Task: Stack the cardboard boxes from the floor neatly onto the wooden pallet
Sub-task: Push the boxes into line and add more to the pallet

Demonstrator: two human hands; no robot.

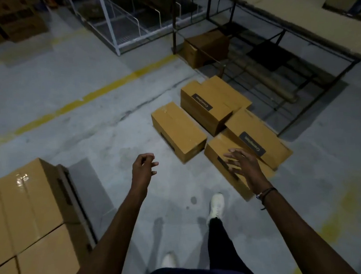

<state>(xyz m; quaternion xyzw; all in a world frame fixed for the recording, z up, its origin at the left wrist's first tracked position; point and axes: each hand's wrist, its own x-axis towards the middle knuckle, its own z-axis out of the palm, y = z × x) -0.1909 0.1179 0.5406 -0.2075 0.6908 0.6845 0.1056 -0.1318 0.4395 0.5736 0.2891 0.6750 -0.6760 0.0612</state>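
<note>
Head view looks down at four boxes [179, 131] clustered on the floor [78, 127], right of centre. Left hand [143, 168] hangs mid-frame, fingers loosely curled, holding nothing. Right hand [244, 164] hovers over the nearest box [221, 153] with fingers spread. Stacked boxes [26, 211] fill the lower left.
</note>
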